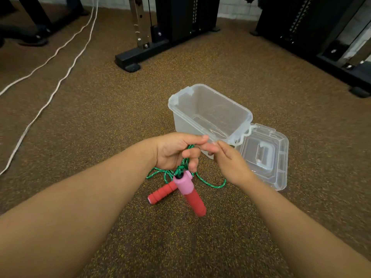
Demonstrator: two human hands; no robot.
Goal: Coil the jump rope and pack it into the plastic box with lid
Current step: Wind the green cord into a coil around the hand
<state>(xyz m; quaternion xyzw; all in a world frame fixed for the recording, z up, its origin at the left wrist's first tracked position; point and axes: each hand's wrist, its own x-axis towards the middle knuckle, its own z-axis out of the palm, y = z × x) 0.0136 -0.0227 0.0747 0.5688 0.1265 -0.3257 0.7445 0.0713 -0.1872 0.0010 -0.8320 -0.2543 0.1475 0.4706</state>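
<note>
My left hand (176, 150) grips the green jump rope (208, 183) just above one handle. That pink-and-red handle (190, 194) dangles below my fingers. The second red handle (162, 192) lies on the floor among loose rope loops. My right hand (230, 163) sits close beside the left, fingertips pinched near it; whether it touches the rope is hidden. The clear plastic box (210, 115) stands open just beyond my hands. Its clear lid (267, 155) lies flat on the floor to the box's right.
Brown speckled rubber floor all around. Black gym machine bases (140, 55) stand behind the box and at the far right (341, 63). A white cord (46, 103) runs across the floor on the left.
</note>
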